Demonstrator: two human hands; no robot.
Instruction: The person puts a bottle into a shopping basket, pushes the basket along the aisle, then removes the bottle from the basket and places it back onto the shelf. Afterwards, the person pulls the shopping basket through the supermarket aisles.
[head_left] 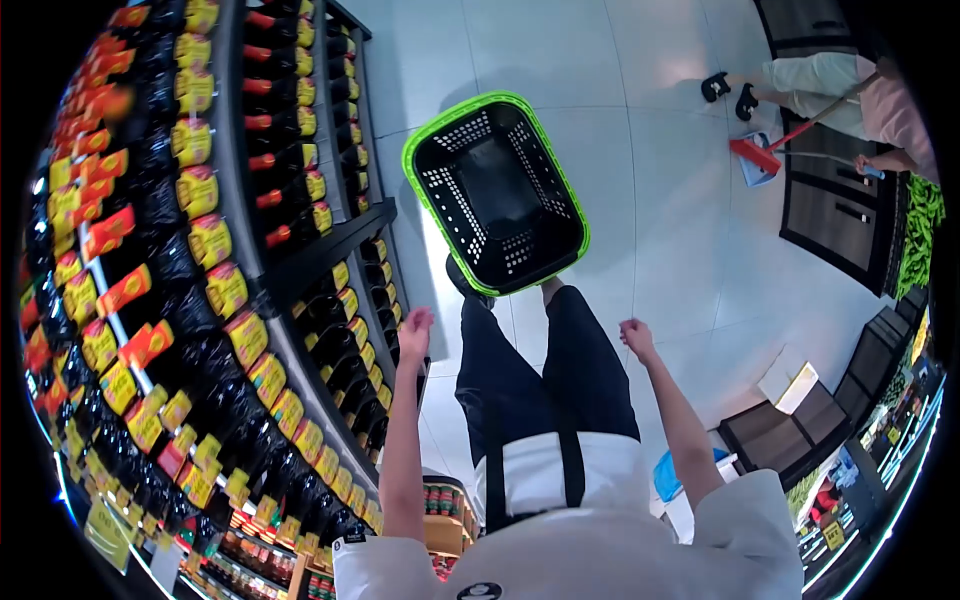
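My left hand [415, 332] hangs in the air beside the shelf of bottles, fingers partly apart, with nothing visible in it. On the other side of my legs, my right hand [635, 338] is also in the air, its fingers loosely curled and nothing visible in them. Ahead of my feet is a black shopping basket [500, 180] with a bright green rim and slotted sides; no goods show inside. Neither hand touches it. The basket's near end hides part of my feet, and one dark shoe [468, 283] shows at its left corner.
Tall shelving at left holds rows of dark bottles [210, 240] with yellow labels and red tags. Pale tiled floor [640, 230] runs ahead. At upper right a person [850, 95] holds a red broom [757, 156] and a dustpan [757, 175] near dark cabinets [835, 215].
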